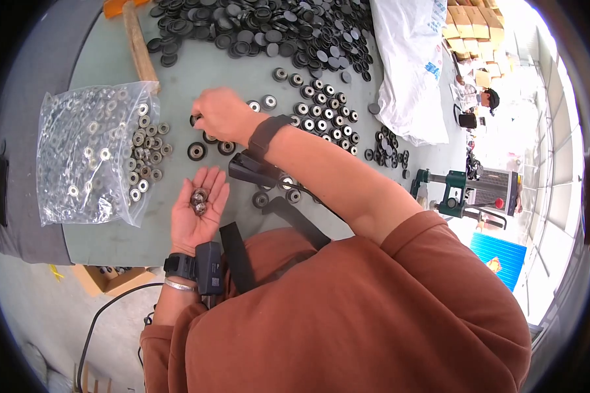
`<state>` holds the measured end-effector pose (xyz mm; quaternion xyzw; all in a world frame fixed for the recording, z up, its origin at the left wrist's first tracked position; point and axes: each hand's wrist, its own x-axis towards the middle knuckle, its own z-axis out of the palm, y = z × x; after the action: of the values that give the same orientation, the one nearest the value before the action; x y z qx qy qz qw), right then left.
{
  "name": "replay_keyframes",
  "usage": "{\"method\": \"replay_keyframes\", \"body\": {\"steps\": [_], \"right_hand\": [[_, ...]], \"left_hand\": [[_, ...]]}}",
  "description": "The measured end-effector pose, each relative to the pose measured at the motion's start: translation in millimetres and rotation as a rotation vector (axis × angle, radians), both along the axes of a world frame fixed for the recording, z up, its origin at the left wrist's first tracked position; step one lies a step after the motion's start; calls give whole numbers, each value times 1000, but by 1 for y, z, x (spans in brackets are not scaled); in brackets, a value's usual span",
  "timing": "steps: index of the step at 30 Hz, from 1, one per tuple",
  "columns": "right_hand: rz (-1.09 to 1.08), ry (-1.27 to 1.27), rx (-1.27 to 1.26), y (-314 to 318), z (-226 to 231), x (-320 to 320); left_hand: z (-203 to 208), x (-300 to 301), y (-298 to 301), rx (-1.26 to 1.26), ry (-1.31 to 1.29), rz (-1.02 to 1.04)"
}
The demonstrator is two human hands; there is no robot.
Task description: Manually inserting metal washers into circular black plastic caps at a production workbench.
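Note:
My left hand (195,219) lies palm up above the table's near side, cupping a few small shiny metal bearings (200,201) in its palm. Further out, my right hand (219,114) is closed with its fingers bent downward. A dark rounded edge shows by its fingertips; what they pinch, if anything, is mostly hidden. Just below this hand sit black wheels with metal centres, one of them a wheel (196,151) in plain sight. Left of my hands, loose bearings (147,145) spill from the mouth of a clear plastic bag (85,157) full of bearings.
Black round caps (242,29) are heaped at the far side. Rows of black wheels with metal centres (321,111) stand right of my right hand. A wooden-handled tool (137,46), a white sack (413,72) and a green press (449,193) are around the table (101,245).

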<state>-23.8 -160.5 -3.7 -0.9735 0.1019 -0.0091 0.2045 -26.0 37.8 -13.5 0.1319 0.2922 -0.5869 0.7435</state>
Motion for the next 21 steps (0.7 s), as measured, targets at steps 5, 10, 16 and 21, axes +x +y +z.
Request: {"method": "replay_keyframes", "body": {"steps": [5,10,16,21], "right_hand": [[34,-86,59,-5,-7,-1],[38,202,-134,6,18,1],[-4,-111,-262,41,-1,-47],[50,-49,-248,24,0,-94]], "left_hand": [[3,-2,3,22,8,8],[-1,0,0,44,-20,-7],[-2,1,8,152,-26,-6],[1,1,2,67,-7,-29]]}}
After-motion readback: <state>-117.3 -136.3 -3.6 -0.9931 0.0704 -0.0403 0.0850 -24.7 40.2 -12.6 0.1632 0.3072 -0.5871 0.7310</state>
